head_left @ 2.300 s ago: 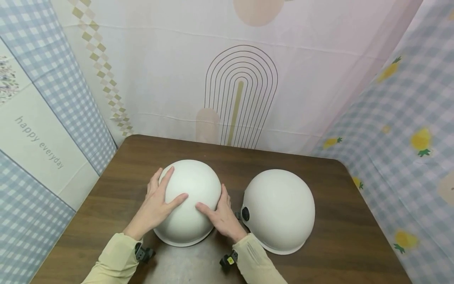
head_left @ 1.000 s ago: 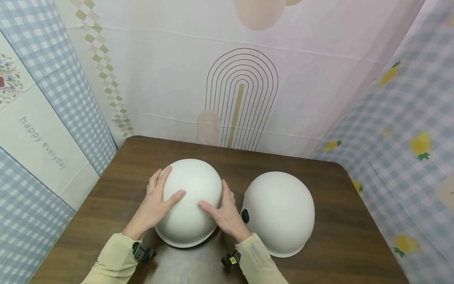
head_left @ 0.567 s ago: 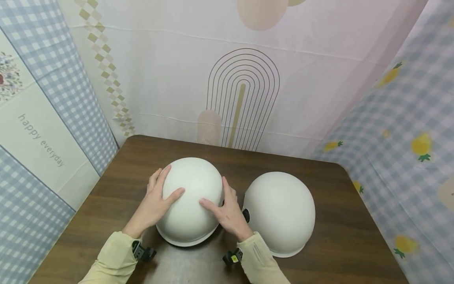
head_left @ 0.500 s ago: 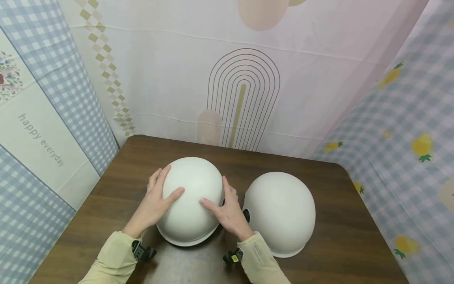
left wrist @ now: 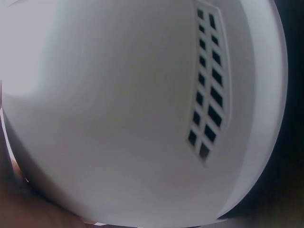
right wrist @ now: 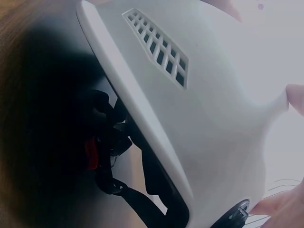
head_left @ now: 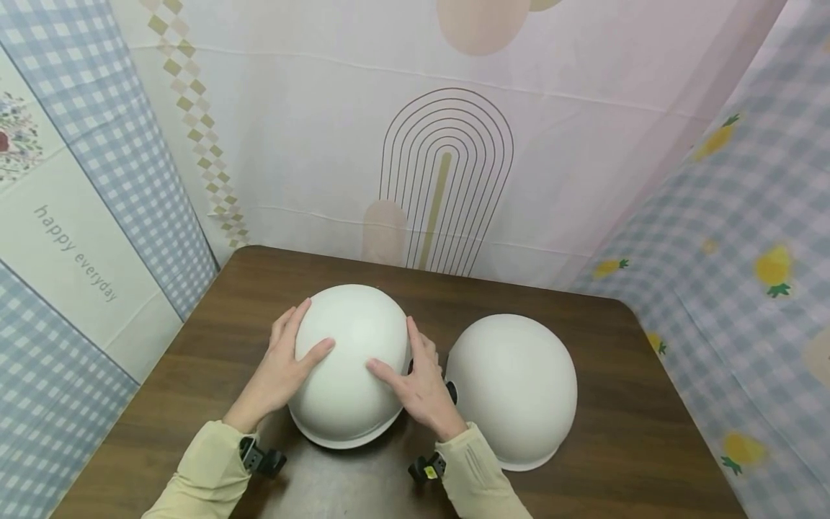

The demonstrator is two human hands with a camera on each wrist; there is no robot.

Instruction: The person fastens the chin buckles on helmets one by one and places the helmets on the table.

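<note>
A white helmet (head_left: pixel 353 324) is gripped between both hands on the left half of the table. My left hand (head_left: pixel 280 364) curves round its left side, thumb on the shell. On the right side, my right hand (head_left: pixel 421 382) holds it likewise. The left wrist view shows a slatted vent (left wrist: pixel 209 85) near the helmet's rim. In the right wrist view, black straps (right wrist: pixel 140 204) with a red piece (right wrist: pixel 91 153) hang under the tilted rim, and a black knob (right wrist: pixel 232 216) sits on the side. The helmet's inside is mostly hidden.
A second white helmet (head_left: pixel 512 389) stands dome up on the brown wooden table (head_left: pixel 622 432), close to the right hand and forearm. Patterned cloth (head_left: pixel 305 144) hangs behind the table and at both sides.
The held helmet has shifted slightly right and away from me with both hands, and a dark part now shows beside the right hand. The second helmet stays in place.
</note>
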